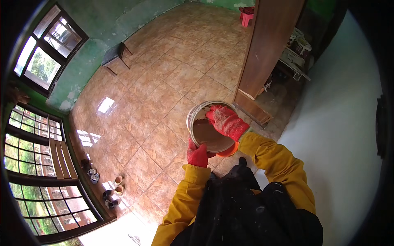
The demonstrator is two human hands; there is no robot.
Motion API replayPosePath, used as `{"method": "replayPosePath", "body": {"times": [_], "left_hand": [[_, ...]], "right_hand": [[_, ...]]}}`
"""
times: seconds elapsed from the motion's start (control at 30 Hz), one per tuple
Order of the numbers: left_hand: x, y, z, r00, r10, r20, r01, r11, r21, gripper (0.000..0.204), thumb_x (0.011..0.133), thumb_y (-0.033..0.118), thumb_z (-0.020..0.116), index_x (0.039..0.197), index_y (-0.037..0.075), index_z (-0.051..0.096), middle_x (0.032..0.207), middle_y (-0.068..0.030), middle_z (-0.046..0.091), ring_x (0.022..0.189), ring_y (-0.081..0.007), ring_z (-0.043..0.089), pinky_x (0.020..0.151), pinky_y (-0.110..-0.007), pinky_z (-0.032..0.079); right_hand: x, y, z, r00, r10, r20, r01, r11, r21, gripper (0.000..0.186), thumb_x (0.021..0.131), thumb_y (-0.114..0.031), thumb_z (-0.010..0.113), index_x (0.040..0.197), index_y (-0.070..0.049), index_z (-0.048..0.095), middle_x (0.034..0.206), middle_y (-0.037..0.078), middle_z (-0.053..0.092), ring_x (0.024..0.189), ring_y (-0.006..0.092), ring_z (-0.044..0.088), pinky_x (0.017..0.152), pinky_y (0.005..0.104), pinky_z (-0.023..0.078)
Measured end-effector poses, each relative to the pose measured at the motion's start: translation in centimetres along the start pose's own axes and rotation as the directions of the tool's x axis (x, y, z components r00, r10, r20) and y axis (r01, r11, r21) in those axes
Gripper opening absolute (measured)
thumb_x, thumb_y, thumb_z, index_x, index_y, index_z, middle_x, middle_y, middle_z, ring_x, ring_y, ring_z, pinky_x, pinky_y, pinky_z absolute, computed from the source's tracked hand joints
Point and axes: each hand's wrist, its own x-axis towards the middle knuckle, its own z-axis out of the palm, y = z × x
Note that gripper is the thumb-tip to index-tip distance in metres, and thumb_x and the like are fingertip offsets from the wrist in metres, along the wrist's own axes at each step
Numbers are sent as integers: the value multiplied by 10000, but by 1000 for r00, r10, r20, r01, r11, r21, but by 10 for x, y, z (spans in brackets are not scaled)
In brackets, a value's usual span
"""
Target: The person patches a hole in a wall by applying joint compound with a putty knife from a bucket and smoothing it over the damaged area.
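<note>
A round whitish bucket (190,119) is held in front of my body, its mouth facing up and its inside brown. My left hand (198,156), in a red glove, grips the bucket's near left side, thumb up along the wall. Reaching over the right side of the rim, my right hand (226,122) wears a red glove dusted with pale grit. Its fingers are curled inside the bucket near the far wall; what they hold, if anything, is hidden. Below the bucket's near right edge shows part of an orange round thing (229,151).
A tall brown wooden cabinet (266,49) stands ahead right, beside cluttered shelves (293,61). To my right is a pale wall (336,135). A dark-topped stool (115,55) stands by the green wall, a pink stool (246,18) far off. Shoes (110,199) lie near the windows.
</note>
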Motion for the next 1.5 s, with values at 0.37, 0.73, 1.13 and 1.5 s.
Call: {"method": "replayPosePath", "body": {"times": [0.37, 0.73, 1.13, 1.5], "left_hand": [[-7, 13, 4, 1000, -13, 9, 13, 998, -54, 528, 827, -17, 408, 1332, 92, 301, 1152, -171, 530, 873, -309, 631, 596, -351, 588], [5, 1, 8, 999, 0, 48, 0, 1000, 8, 523, 829, -18, 399, 1332, 80, 298, 1169, -176, 519, 904, -321, 621, 612, -360, 591], [0, 6, 21, 999, 18, 28, -18, 1000, 9, 535, 820, -23, 402, 1332, 94, 303, 1167, -164, 517, 900, -291, 622, 606, -333, 585], [-6, -1, 24, 997, 78, -5, -78, 995, -70, 556, 800, -55, 404, 1325, 111, 331, 1168, -120, 519, 931, -270, 610, 637, -368, 577]], "right_hand": [[-62, -18, -35, 815, 86, -573, 16, 985, 169, 602, 632, -174, 740, 1176, -93, 497, 1151, 143, 469, 1077, 326, 458, 934, 399, 385], [-126, 48, 49, 864, 484, 138, -49, -192, 980, 500, 824, -130, 620, 1273, -32, 424, 1175, 113, 540, 1075, 199, 518, 836, 296, 463], [-177, 64, 22, 663, 685, -301, -349, 639, 686, 368, 725, -62, 659, 1080, -71, 564, 1020, 112, 569, 910, 278, 575, 789, 361, 469], [-46, -38, 14, 974, -127, -185, 162, 968, 189, 354, 727, -160, 599, 1074, -105, 554, 1064, 130, 549, 1009, 320, 521, 900, 402, 413]]}}
